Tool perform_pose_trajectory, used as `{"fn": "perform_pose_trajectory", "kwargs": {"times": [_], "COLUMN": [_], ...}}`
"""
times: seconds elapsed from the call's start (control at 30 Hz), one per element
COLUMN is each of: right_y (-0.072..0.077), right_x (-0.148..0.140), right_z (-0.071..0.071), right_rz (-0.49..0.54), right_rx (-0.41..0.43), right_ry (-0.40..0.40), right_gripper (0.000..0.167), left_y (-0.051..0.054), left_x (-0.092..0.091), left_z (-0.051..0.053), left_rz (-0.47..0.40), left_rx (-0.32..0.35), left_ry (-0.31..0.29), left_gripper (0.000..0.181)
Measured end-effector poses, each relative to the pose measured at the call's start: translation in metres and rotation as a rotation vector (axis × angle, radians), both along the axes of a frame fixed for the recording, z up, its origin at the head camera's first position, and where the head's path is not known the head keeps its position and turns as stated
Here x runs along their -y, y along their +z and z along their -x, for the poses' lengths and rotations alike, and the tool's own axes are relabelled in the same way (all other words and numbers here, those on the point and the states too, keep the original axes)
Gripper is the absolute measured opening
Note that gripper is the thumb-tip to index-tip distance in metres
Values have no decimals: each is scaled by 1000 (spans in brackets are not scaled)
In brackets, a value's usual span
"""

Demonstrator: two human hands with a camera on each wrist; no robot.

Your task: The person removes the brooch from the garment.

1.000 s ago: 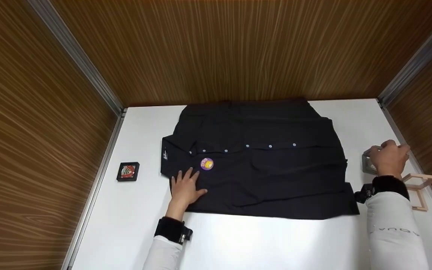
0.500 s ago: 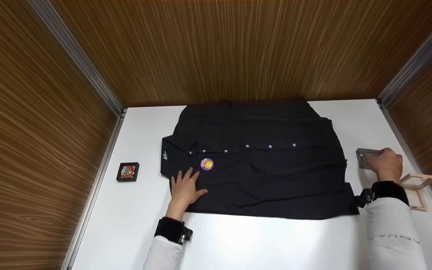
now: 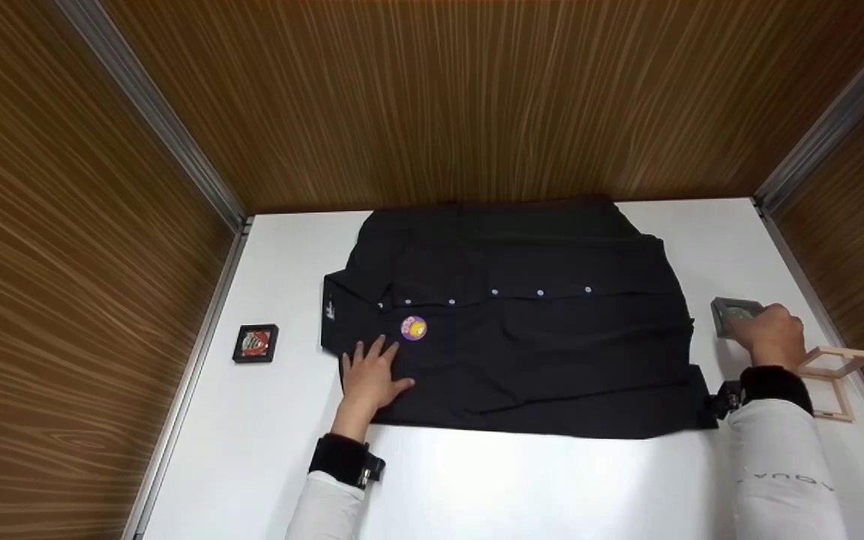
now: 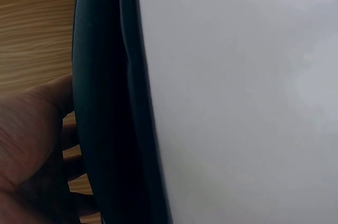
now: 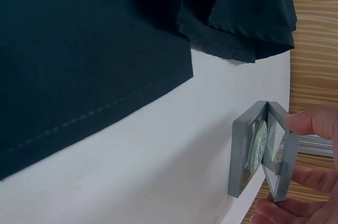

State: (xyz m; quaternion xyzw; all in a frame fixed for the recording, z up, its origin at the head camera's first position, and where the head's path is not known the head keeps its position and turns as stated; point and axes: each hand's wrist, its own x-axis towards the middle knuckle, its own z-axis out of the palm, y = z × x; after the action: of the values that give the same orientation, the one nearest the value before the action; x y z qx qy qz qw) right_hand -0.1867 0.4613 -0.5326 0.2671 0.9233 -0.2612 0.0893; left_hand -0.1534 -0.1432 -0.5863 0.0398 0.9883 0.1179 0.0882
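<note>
A dark button-up shirt (image 3: 552, 337) lies spread on the table. My left hand (image 3: 368, 382) rests on it near the collar, fingers spread and palm down. Just beyond those fingertips sits a round purple and yellow badge (image 3: 414, 328). At the right, my right hand (image 3: 773, 334) pinches one half of a small grey hinged frame case (image 5: 251, 152) between thumb and fingers. In the right wrist view the case stands partly open like a book. A round green badge (image 5: 257, 147) shows inside it. The left wrist view shows my left hand beside the shirt's edge.
A black square frame (image 3: 256, 343) with a red round badge lies to the left of the shirt. Near the right wall stands an open wooden frame (image 3: 833, 382), close to my right wrist. Wood-grain panels (image 3: 432, 105) wall in the white table (image 3: 522, 487).
My right hand has shifted slightly left and toward me, its fingers lowering over the grey case. The case has shifted slightly left too, and more of it shows. My left hand stays put.
</note>
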Motion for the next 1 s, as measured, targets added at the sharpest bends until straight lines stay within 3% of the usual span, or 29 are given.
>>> {"fn": "perform_pose_trajectory", "kwargs": {"times": [0.57,1.0], "right_y": [-15,-13], "right_x": [1,2], "right_z": [-2,-4], "right_rz": [3,-8], "right_rx": [45,48], "right_ry": [-20,1], "right_gripper": [79,79], "left_y": [1,0], "left_x": [1,0], "left_z": [1,1], "left_rz": [2,-2], "left_rx": [2,4], "left_ry": [-1,6], "left_gripper": [76,76]}}
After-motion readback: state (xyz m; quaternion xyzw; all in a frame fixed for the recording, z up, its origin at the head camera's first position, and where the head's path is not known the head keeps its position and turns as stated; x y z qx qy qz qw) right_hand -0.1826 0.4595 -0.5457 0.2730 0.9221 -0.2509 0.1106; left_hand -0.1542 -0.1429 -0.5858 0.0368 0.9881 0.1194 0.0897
